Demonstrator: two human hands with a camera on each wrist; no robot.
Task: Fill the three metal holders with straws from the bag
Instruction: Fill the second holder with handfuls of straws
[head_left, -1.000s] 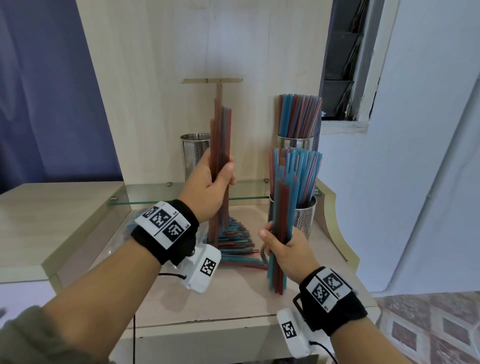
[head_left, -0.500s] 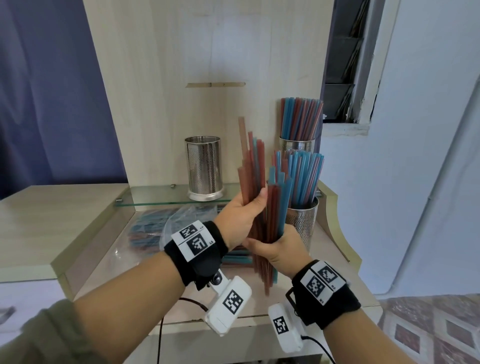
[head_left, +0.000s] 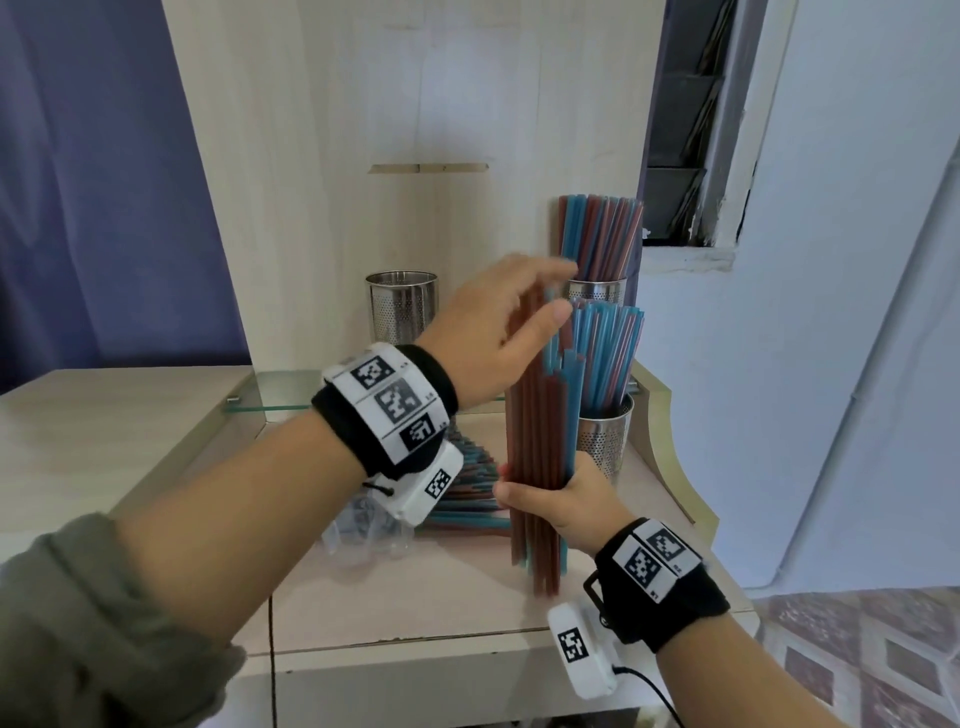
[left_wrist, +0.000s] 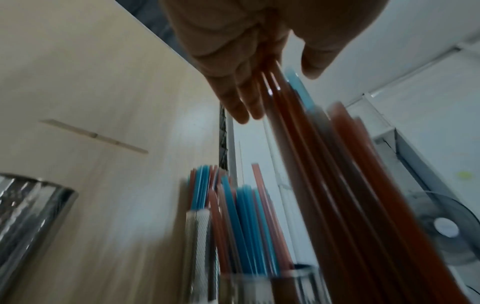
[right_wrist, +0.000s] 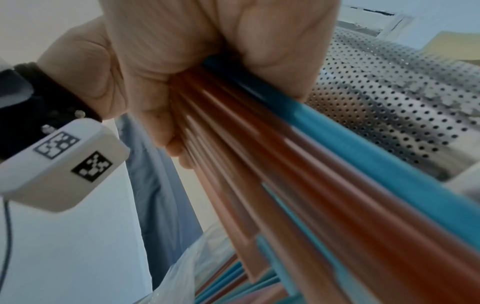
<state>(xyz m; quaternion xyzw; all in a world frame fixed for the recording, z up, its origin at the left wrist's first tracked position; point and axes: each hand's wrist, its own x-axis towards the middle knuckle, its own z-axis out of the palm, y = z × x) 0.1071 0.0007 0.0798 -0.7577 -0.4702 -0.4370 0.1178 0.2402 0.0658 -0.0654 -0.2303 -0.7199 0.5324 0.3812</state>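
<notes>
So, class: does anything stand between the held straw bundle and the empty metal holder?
The left hand and wrist sit between the bundle and the empty holder on the glass shelf; nothing else visible.

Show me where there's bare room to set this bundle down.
Free: the pale wooden counter in front of the clear plastic bag, and the glass shelf left of the empty perforated metal holder. Crowded: the right side, around both filled holders.

Empty holder (head_left: 401, 306) stands rear left on the glass shelf (head_left: 280, 397); a filled holder (head_left: 596, 291) rear right; another filled holder (head_left: 605, 436) before it on the bench (head_left: 415, 597). Bag (head_left: 363, 530) lies left of the upright bundle (head_left: 540, 467).
</notes>
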